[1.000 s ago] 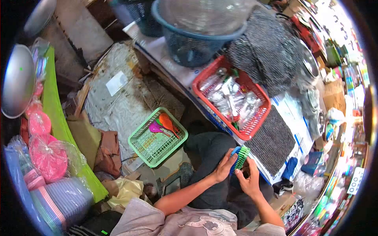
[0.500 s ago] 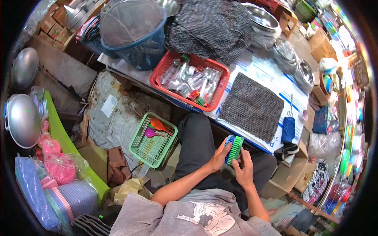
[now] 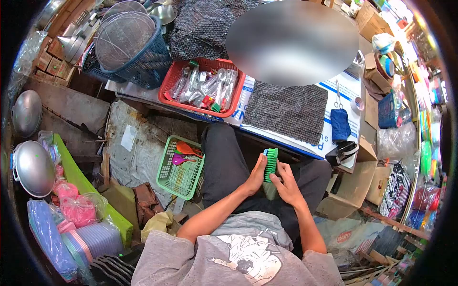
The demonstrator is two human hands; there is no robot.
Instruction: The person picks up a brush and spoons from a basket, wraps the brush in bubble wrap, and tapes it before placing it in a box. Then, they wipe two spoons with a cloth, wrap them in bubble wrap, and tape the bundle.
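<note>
Above my lap, both hands are around a scrub brush (image 3: 271, 164) with rows of bright green bristles and a bit of blue at its upper left edge. My left hand (image 3: 256, 176) is closed on its left side, the thumb lying up along it. On the right, my right hand (image 3: 286, 183) grips the lower part with thumb and fingers. The brush stands nearly upright, its bristly side partly turned to me. My palms hide the rest of it.
A green basket (image 3: 161, 177) with orange and purple spoons sits left of my knees. On the table (image 3: 248, 90) ahead are a red basket (image 3: 164, 90) of wrapped utensils, a black mat (image 3: 286, 112), scissors (image 3: 338, 97) and a blue pouch (image 3: 339, 125). Metal woks (image 3: 33, 169) stand left.
The brush has turned in my hands, so its blue part shows less and the green bristles stand more upright. My view has shifted; a blurred patch covers part of the table's far side.
</note>
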